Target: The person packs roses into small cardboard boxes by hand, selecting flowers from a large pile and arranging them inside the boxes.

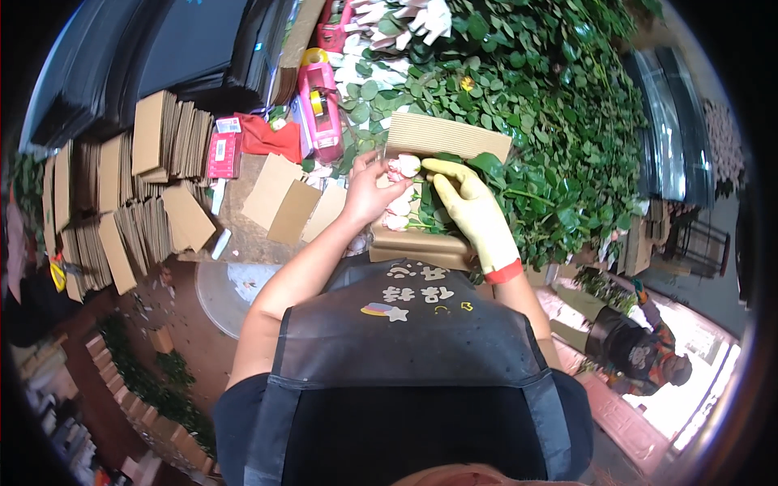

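Several pale pink roses (398,206) lie side by side on brown corrugated cardboard (450,135), their leafy stems pointing right. My left hand (372,193), bare, is at the left of the blooms, its thumb and fingers around the edge of the upper ones; whether it grips them is unclear. On the other side, my right hand (468,200) wears a cream rubber glove with a red cuff. Its fingers are curved and apart beside the top rose, over the stems, with nothing visible between them. A folded cardboard edge (419,246) lies nearest my apron.
Leafy rose stems (565,121) are heaped at right. Pink tape dispensers (322,112), a red cloth (273,136) and loose cardboard pieces (282,203) lie left of my hands. Cardboard stacks (140,231) stand farther left. Below the table is a round tub (213,297); another person (632,349) is at lower right.
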{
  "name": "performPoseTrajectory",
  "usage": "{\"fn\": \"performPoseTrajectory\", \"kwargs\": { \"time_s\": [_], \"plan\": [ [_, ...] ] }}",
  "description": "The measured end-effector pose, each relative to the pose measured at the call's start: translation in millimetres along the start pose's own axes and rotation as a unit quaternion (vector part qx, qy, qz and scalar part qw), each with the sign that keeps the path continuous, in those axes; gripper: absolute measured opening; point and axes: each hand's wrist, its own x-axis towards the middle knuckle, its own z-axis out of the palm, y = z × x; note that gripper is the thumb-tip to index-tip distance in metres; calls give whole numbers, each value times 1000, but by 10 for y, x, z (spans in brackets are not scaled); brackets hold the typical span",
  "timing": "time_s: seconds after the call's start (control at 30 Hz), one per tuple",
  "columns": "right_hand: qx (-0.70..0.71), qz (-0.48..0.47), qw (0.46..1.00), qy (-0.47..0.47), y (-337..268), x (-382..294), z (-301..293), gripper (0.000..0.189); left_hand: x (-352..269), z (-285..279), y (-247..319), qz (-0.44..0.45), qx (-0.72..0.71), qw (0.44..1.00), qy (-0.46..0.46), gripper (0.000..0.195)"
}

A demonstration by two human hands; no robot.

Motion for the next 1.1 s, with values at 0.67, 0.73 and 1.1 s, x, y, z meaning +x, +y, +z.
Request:
{"fn": "performPoseTrajectory", "kwargs": {
  "time_s": [0.67, 0.73, 1.1],
  "plan": [
    [-412, -181, 893, -25, -120, 134, 98, 37, -54, -50, 19, 5, 49, 999, 14, 45],
    [-321, -169, 932, 1, -339, -13, -92, 38, -135, -189, 146, -14, -14, 999, 35, 43],
    [-388, -6, 913, -127, -391, -144, 63, 29, -515, -476, 201, -16, 53, 998, -31, 27]
  ]
}}
